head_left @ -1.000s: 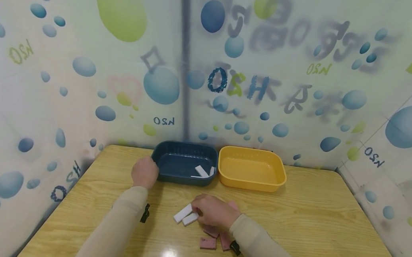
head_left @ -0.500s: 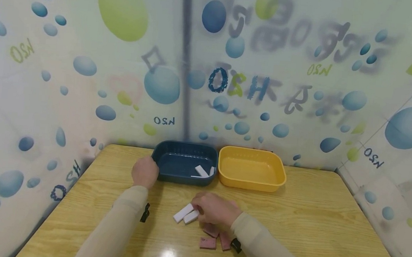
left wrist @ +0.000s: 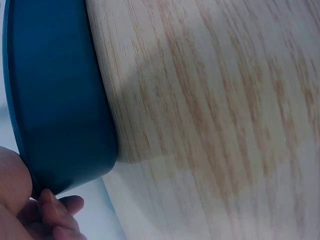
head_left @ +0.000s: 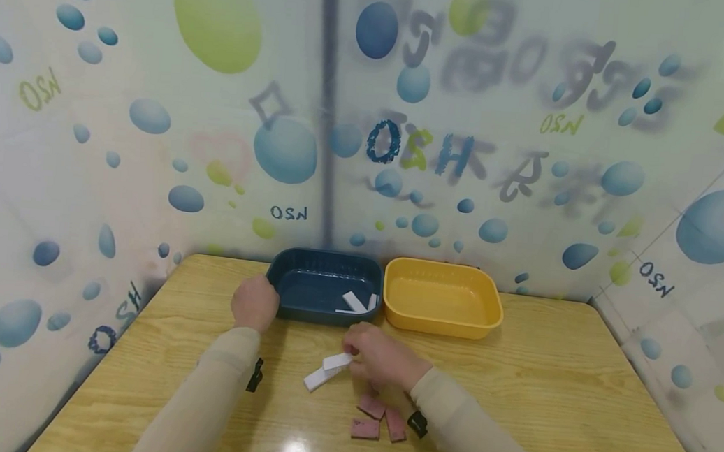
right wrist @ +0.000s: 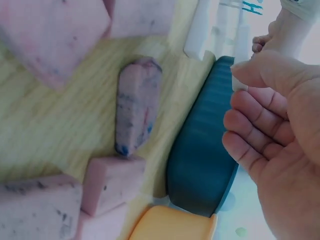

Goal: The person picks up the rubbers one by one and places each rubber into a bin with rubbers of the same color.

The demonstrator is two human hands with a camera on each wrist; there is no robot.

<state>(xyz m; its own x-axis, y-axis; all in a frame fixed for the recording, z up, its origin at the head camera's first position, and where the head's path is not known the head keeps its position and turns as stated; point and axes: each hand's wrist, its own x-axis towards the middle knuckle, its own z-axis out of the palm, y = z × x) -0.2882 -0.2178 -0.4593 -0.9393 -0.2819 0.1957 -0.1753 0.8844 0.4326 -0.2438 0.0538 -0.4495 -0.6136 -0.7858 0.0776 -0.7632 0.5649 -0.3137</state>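
My left hand (head_left: pixel 254 304) grips the left end of a dark blue plastic basket (head_left: pixel 320 317); in the left wrist view its thumb and fingers pinch the rim (left wrist: pixel 15 125). My right hand (head_left: pixel 387 357) pinches one end of a white rectangular block (head_left: pixel 336 361) between thumb and fingers, above the table. Under that block, a second white block (head_left: pixel 318 380) lies on the wood. Just in front of the right hand are several pink blocks (head_left: pixel 365 428), like worn erasers; the right wrist view shows one tapered, ink-stained piece (right wrist: pixel 138 105) among them.
Several white pieces (head_left: pixel 354 301) lie at the right end inside the blue basket. A yellow basket (head_left: pixel 443 326) stands beside it on the right. Both are at the back of the wooden table (head_left: pixel 546 393), against a patterned wall (head_left: pixel 515 195).
My right hand has lifted a white block and moved slightly up and away from the pink blocks, uncovering more of them. My left hand has stayed on the blue basket.
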